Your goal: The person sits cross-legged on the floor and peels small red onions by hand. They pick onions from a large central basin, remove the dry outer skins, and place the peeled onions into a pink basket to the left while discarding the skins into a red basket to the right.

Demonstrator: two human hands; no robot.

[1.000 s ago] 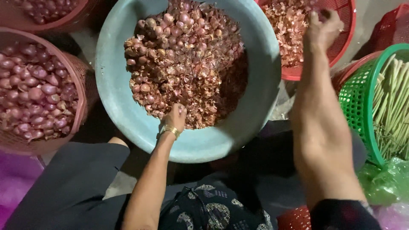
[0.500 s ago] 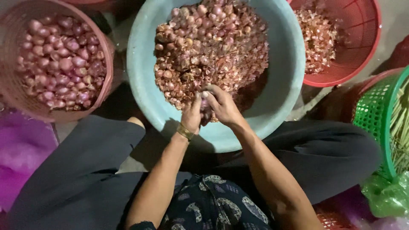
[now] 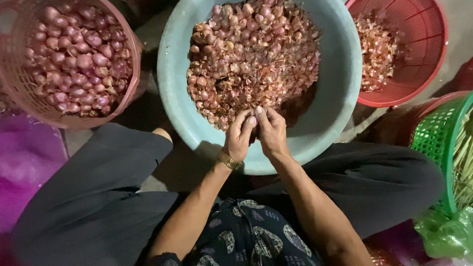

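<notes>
Hands now together, left hand [image 3: 240, 135] and right hand [image 3: 271, 130] fingers pinched on something unseen, teal basin [image 3: 340, 74].

Left hand [image 3: 240, 134] and right hand [image 3: 271, 130] pressed together, fingertips pinched, my forearms converging, wrists bent forward.

We are seeing no labels, signs or screens. We are only spotting bags: a crumpled green plastic bag [image 3: 446, 235] is sitting at about four o'clock, and a soft purple plastic bag [image 3: 22, 172] is lying at about nine o'clock.
</notes>
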